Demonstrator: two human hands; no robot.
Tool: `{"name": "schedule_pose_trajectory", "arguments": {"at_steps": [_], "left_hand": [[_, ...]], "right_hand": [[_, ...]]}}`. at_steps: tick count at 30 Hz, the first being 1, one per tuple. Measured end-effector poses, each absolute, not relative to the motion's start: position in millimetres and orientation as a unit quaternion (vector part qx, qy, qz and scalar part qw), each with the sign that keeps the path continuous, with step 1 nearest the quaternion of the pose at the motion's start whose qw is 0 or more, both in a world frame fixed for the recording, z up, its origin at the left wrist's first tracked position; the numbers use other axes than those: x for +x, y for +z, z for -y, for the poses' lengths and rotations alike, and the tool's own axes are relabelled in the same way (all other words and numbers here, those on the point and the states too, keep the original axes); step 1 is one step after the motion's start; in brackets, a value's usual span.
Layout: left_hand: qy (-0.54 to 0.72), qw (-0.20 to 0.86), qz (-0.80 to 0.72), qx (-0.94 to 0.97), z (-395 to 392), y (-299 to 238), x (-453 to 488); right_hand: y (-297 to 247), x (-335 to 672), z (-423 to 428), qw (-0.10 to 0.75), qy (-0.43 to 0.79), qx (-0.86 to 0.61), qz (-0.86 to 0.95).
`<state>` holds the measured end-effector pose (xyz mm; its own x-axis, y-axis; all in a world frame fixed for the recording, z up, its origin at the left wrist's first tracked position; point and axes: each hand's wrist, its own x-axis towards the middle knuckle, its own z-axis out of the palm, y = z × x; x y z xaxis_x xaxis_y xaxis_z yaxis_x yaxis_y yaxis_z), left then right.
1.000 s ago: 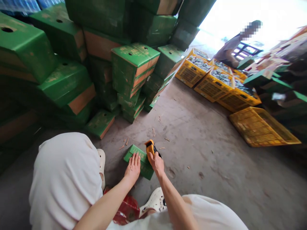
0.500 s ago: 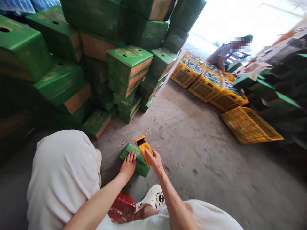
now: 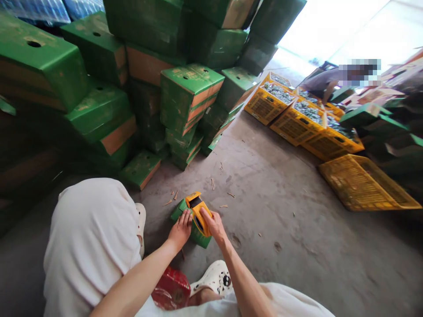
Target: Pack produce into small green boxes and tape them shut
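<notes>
A small flat green carton (image 3: 194,235) lies on the concrete floor between my knees. My right hand (image 3: 213,223) is closed round a yellow hand tool (image 3: 197,209) with a black insert, held over the carton's top. My left hand (image 3: 181,229) rests on the carton beside the tool, fingers together and bent, its fingertips touching the tool's side. My white trouser legs and white clogs (image 3: 216,277) frame the spot.
Stacked green and brown cartons (image 3: 188,94) fill the left and back. Yellow plastic crates (image 3: 363,182), some filled, stand at the right, where another person (image 3: 325,81) bends over them. A red packet (image 3: 173,288) lies by my foot. Chips litter the floor.
The tool has come down from upright to lie over the carton, and my left hand has slid from flat on the carton to touch the tool's side.
</notes>
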<state>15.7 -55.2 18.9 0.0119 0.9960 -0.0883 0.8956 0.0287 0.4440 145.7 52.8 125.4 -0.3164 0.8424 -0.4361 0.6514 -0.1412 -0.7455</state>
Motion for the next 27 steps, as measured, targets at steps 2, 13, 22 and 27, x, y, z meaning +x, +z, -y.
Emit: {"name": "schedule_pose_trajectory", "arguments": {"at_steps": [2, 13, 22, 27], "left_hand": [[0.178, 0.31, -0.691, 0.629, 52, 32, 8], [0.398, 0.498, -0.686, 0.35, 52, 62, -24], [0.509, 0.641, -0.574, 0.012, 16, 62, -46], [0.509, 0.673, -0.536, -0.029, 11, 60, -64]], "right_hand": [[123, 146, -49, 0.072, 0.488, -0.564, 0.662], [112, 149, -61, 0.032, 0.508, -0.524, 0.682], [116, 148, -58, 0.031, 0.504, -0.52, 0.689], [118, 148, -59, 0.014, 0.512, -0.512, 0.689]]}}
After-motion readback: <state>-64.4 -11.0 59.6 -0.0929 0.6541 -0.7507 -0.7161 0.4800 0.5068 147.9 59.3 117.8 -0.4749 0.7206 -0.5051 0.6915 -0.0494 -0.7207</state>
